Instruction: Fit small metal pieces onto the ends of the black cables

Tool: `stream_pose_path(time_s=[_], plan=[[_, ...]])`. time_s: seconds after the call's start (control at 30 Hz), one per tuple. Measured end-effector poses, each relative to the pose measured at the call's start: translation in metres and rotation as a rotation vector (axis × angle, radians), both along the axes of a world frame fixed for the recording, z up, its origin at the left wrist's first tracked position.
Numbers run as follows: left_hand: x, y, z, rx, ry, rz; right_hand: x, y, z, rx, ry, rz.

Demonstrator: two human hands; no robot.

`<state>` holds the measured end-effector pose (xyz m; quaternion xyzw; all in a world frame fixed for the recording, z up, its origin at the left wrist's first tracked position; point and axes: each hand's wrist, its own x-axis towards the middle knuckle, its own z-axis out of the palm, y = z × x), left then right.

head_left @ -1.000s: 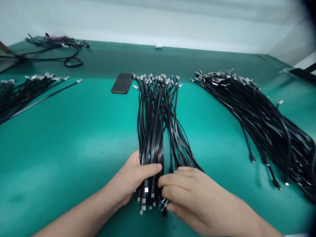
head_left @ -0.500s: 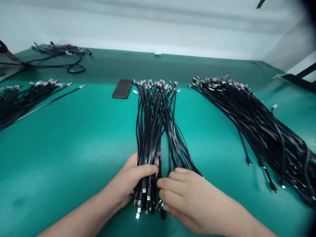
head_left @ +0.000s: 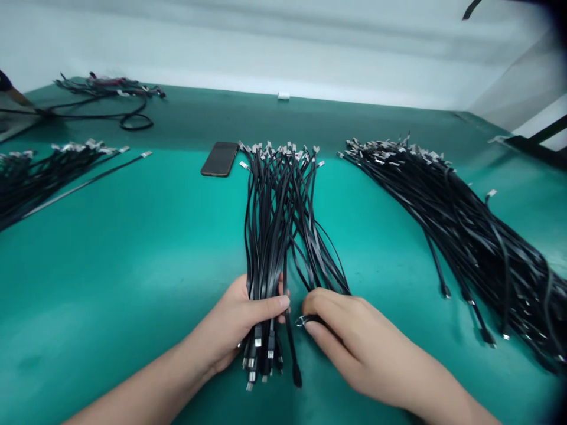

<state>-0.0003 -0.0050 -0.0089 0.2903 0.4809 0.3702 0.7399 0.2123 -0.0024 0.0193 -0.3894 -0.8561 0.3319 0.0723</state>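
My left hand (head_left: 259, 310) is wrapped round a bunch of flat black cables (head_left: 268, 236), its thumb lying across the top. Small metal-tipped plugs hang out below that hand, and one cable with a black end (head_left: 296, 375) slants out under the thumb. To the right, my right hand (head_left: 345, 336) is closed with a cable plug (head_left: 302, 321) showing at its fingertips. A smaller spread of black cables (head_left: 325, 260) runs up from behind the right hand's knuckles. Both groups meet near the white-tagged far ends (head_left: 283, 150).
A black phone (head_left: 220, 159) lies left of the bunch. Large cable piles rest at right (head_left: 469, 236) and left (head_left: 48, 177). Tangled wires (head_left: 110, 91) lie at the back left. A small white piece (head_left: 283, 96) sits by the wall.
My right hand has moved slightly right and up, away from the left-hand bunch, and a plug now shows in its fingers. My left thumb now lies over one more cable.
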Motion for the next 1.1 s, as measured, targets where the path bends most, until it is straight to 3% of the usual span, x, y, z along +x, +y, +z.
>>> stream_pose_path(time_s=[0.1,0.2,0.37,0.5,0.67,0.97,1.1], plan=[[0.001,0.0,0.001,0.001,-0.001,0.018,0.001,-0.006,0.006,-0.188,0.192,-0.006],[0.002,0.0,0.0,-0.029,-0.017,0.029,-0.006,-0.012,0.003,-0.255,0.239,0.0],[0.002,0.001,-0.002,0.016,-0.032,0.017,-0.014,-0.01,-0.007,-0.205,0.345,-0.127],[0.001,0.001,-0.003,0.042,0.034,-0.036,-0.012,0.001,-0.011,-0.049,0.467,-0.285],[-0.001,0.002,-0.006,0.049,0.11,-0.094,-0.011,0.009,-0.013,0.038,0.462,-0.331],[0.005,0.004,-0.001,0.062,0.115,-0.131,-0.02,0.011,-0.022,-0.023,0.645,-0.33],[0.006,0.002,-0.001,0.002,0.134,-0.07,-0.011,0.004,-0.022,-0.122,0.64,-0.484]])
